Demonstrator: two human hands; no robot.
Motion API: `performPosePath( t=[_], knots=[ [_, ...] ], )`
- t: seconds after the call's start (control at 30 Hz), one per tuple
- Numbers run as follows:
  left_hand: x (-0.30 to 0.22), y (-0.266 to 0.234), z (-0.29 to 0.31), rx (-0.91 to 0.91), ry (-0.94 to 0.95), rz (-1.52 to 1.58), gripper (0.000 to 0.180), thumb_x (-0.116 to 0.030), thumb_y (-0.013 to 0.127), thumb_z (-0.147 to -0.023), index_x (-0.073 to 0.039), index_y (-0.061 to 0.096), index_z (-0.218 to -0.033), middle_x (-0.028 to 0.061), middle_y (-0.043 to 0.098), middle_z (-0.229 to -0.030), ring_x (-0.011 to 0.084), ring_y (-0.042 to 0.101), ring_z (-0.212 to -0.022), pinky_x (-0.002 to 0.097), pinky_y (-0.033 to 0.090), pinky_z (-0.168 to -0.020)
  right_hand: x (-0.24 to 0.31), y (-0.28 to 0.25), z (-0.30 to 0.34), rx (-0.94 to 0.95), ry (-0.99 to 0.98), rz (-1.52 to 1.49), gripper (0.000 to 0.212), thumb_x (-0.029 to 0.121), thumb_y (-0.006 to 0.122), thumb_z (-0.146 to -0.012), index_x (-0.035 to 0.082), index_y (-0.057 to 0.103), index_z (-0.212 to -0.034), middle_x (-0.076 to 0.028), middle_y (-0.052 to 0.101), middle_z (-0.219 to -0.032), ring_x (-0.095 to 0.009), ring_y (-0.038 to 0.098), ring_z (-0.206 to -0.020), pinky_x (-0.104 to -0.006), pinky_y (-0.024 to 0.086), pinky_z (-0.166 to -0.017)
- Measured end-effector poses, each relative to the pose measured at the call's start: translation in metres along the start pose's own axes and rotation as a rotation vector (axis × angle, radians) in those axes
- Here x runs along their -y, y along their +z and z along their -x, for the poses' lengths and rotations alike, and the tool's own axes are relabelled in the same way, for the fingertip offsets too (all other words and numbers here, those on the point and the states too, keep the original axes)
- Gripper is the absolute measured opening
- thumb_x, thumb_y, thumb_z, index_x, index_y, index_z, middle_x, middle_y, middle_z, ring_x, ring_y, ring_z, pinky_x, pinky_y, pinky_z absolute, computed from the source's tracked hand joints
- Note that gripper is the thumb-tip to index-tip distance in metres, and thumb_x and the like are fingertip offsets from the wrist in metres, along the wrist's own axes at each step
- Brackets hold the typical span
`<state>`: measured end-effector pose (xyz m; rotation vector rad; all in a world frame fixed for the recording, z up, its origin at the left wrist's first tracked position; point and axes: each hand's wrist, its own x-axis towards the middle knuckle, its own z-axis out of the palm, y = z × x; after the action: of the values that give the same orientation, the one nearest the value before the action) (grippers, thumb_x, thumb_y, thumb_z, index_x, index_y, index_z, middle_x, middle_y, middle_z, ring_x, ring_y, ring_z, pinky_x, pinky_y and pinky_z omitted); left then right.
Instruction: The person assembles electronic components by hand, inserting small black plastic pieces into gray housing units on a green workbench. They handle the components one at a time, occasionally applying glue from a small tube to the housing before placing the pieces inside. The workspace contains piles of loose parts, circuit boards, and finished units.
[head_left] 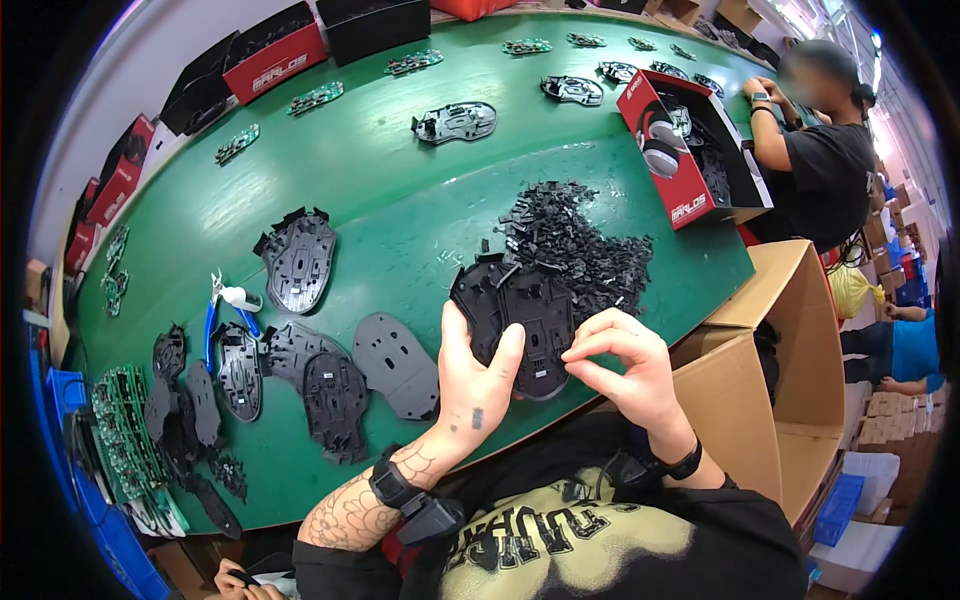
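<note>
My left hand (470, 375) grips a black plastic mouse shell (485, 290), thumb raised along its near edge and most fingers hidden beneath. Touching it on the right is another dark shell piece (540, 325) with moulded ribs and slots; whether the two are joined I cannot tell. Beside that piece's right edge, my right hand (625, 365) is pinched, thumb and forefinger close together. Anything between those fingertips is too small to make out. Just beyond both shells spreads a heap of small black plastic parts (600, 255).
Loose black shells (335, 395) and blue-handled cutters (212, 320) lie left, near stacked green circuit boards (130, 430). A red box (665, 150) stands at the right, an open cardboard carton (720, 390) below it. A co-worker (820, 150) sits far right; another person's hand (240, 580) shows lower left.
</note>
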<state>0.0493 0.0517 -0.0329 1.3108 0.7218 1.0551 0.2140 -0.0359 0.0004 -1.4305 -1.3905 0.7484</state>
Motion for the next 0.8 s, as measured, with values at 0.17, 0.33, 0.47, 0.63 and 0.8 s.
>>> performPosePath(
  t=[0.17,0.33,0.47,0.63,0.8],
  knots=[
    [-0.009,-0.001,0.001,0.012,-0.096,0.045,0.037,-0.015,0.061,-0.093,0.001,0.041,-0.12,0.0109,0.062,-0.105,0.0113,0.062,-0.084,0.0245,0.053,-0.065,-0.005,0.003,0.001,0.005,-0.024,0.057,0.017,-0.009,0.072,-0.072,0.0,0.07,-0.087,-0.007,0.059,-0.091,-0.015,0.06,-0.084,-0.0245,0.05,-0.071],
    [-0.004,-0.002,0.002,0.017,-0.041,-0.009,0.037,-0.015,0.061,-0.093,0.002,0.041,-0.119,0.0109,0.064,-0.103,0.0127,0.062,-0.085,0.0269,0.053,-0.069,-0.004,0.009,0.005,-0.072,0.017,0.059,0.014,-0.005,0.072,-0.072,0.003,0.068,-0.083,-0.008,0.061,-0.084,-0.018,0.061,-0.078,-0.0284,0.049,-0.068],
    [0.0,-0.003,0.003,-0.006,-0.04,-0.003,0.038,-0.012,0.062,-0.092,0.003,0.042,-0.121,0.0114,0.065,-0.102,0.0147,0.063,-0.086,0.0295,0.053,-0.074,0.006,0.012,0.0,-0.016,-0.025,0.193,0.014,-0.006,0.069,-0.074,0.001,0.064,-0.085,-0.009,0.058,-0.087,-0.019,0.061,-0.079,-0.0288,0.051,-0.068],
    [0.004,-0.003,0.004,0.004,-0.091,-0.009,0.038,-0.011,0.061,-0.091,0.003,0.042,-0.12,0.0124,0.066,-0.101,0.0148,0.064,-0.085,0.03,0.053,-0.074,0.012,0.008,-0.007,0.122,0.044,0.195,0.015,-0.008,0.067,-0.076,-0.001,0.059,-0.087,-0.009,0.055,-0.089,-0.018,0.062,-0.08,-0.0279,0.055,-0.069],
    [0.003,-0.001,0.001,-0.037,-0.18,0.05,0.032,-0.011,0.061,-0.091,0.002,0.043,-0.114,0.0125,0.066,-0.099,0.0155,0.064,-0.084,0.0307,0.053,-0.073,0.013,0.004,-0.015,0.093,0.061,0.17,0.014,-0.004,0.071,-0.076,-0.001,0.063,-0.087,-0.01,0.058,-0.087,-0.019,0.062,-0.08,-0.0286,0.054,-0.069]
  ],
)
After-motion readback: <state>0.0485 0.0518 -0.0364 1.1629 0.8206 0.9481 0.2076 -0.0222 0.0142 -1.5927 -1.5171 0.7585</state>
